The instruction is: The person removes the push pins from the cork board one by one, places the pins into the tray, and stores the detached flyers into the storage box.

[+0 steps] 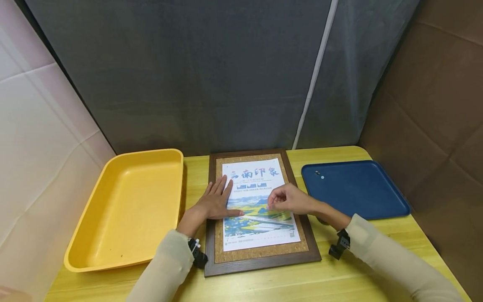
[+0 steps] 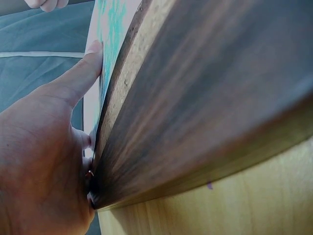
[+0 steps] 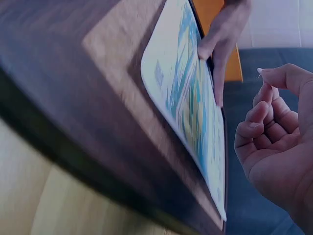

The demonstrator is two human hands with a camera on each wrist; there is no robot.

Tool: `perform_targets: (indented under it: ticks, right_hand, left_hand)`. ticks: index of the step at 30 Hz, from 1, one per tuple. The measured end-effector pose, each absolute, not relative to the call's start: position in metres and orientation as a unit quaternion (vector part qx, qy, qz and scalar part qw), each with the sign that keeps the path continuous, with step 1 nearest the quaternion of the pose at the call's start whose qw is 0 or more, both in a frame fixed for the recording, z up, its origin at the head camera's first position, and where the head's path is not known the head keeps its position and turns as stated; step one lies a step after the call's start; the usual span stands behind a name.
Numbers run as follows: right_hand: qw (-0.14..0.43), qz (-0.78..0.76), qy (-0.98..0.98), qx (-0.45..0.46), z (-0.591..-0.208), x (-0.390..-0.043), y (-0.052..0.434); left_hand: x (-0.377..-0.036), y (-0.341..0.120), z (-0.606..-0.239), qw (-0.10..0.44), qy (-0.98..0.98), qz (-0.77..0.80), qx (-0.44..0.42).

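Observation:
A printed poster [image 1: 252,202] with a landscape picture lies on a cork board [image 1: 264,254] that has a dark wooden frame [image 1: 260,266]. My left hand [image 1: 214,203] rests on the poster's left side, fingers spread and straight, the thumb reaching across the picture. Over the poster's right half is my right hand [image 1: 291,199], its thumb and index finger pinching a small white-headed pushpin [image 3: 259,71]. In the right wrist view the pin's thin point shows, held away from the paper, and the other fingers are curled.
On the left stands a large yellow tray [image 1: 124,209]. A flat dark blue tray [image 1: 354,188] lies on the right, with a few small pins [image 1: 322,177] near its back left corner. Both share the wooden table [image 1: 362,251] with the board. A dark curtain [image 1: 181,75] hangs behind.

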State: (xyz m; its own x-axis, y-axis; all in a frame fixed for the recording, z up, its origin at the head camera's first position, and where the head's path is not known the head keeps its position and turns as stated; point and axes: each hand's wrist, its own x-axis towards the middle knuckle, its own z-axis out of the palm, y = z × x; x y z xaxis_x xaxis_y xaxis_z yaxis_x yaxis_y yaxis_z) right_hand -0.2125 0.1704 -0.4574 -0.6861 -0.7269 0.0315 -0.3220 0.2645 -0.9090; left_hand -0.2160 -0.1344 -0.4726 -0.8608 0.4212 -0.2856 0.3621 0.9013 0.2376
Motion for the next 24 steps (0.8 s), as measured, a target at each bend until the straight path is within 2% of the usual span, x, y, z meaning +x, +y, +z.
perform_targets:
  ticks: [8, 24]
  right_hand:
    - [0.203, -0.498, 0.781, -0.317, -0.460, -0.223, 0.190]
    - [0.153, -0.455, 0.837, -0.262, -0.458, -0.242, 0.231]
  left_hand:
    - [-0.215, -0.134, -0.471, 0.166, 0.960, 0.087, 0.208]
    - [-0.215, -0.134, -0.471, 0.164, 0.960, 0.086, 0.209]
